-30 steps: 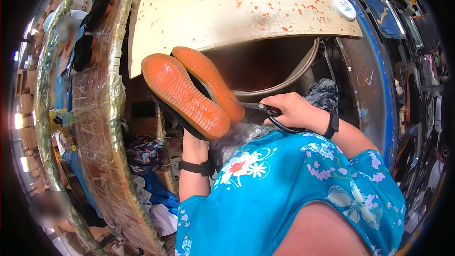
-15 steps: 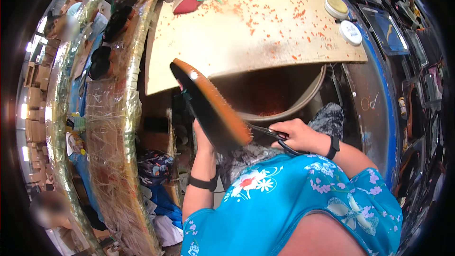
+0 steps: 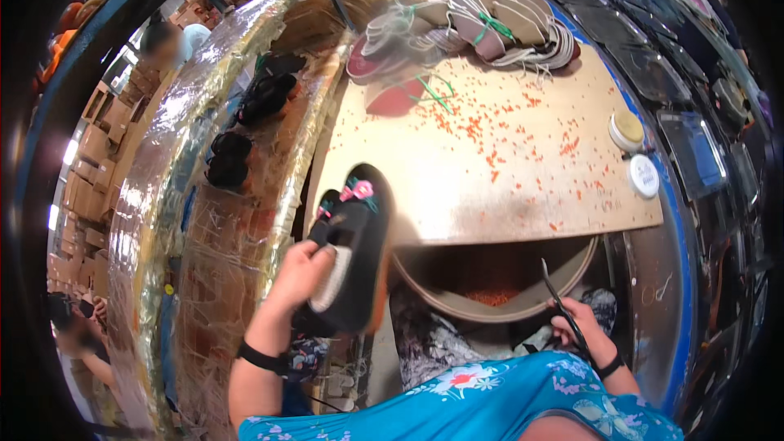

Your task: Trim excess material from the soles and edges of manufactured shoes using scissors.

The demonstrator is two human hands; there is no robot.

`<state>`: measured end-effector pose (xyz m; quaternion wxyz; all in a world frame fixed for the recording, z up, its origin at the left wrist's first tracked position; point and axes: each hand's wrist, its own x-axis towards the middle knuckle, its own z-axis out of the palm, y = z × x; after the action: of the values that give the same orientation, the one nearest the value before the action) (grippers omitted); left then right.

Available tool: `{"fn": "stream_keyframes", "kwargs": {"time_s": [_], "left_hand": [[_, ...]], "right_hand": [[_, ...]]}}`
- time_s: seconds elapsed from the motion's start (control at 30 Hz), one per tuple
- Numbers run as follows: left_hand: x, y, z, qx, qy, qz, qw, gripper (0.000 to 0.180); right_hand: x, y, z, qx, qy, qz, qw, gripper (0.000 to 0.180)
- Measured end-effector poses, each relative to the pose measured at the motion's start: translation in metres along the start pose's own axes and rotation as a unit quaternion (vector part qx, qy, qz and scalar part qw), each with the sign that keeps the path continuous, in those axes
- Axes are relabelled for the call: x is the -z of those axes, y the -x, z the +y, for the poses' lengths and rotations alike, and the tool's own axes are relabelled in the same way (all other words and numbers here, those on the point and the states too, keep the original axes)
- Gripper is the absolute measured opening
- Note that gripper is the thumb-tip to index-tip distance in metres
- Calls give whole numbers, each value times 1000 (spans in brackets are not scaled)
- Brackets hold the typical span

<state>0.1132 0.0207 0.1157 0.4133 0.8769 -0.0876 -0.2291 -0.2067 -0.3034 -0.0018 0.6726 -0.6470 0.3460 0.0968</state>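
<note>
My left hand (image 3: 304, 278) grips a black shoe (image 3: 363, 237) by its opening, with the thumb and fingers at the pale insole. Pink flowers with green leaves (image 3: 357, 190) decorate the shoe, and its orange sole edge shows along the right side. The shoe is held up at the left front of the pale work board (image 3: 384, 139), toe pointing away from me. Lower right, my right hand (image 3: 581, 328) is closed round dark scissors (image 3: 563, 302), their narrow tip pointing up and away, apart from the shoe. Below the board's front edge sits a round bin (image 3: 457, 310) with orange scraps inside.
Orange trimmings (image 3: 490, 139) lie scattered over the board. At its back are a pile of soles and white cords (image 3: 498, 24) and a reddish sole piece (image 3: 396, 98). Two round tubs (image 3: 643, 175) stand at the right edge. Black shoes (image 3: 265, 98) rest on the wrapped shelf (image 3: 220, 253) at left.
The shoe has swung left and turned, from sole edge up to its flowered upper and opening showing. My right hand with the scissors has moved away from the sole to the right. The view has shifted.
</note>
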Motion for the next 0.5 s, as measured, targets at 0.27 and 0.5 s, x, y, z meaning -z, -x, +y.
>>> {"fn": "stream_keyframes", "kwargs": {"time_s": [0.27, 0.5], "left_hand": [[96, -164, 20, -65, 19, 153, 986, 18], [185, -145, -54, 54, -95, 299, 948, 48]], "right_hand": [[9, -1, -7, -34, -15, 111, 993, 40], [-3, -37, -25, 12, 94, 114, 989, 45]]}}
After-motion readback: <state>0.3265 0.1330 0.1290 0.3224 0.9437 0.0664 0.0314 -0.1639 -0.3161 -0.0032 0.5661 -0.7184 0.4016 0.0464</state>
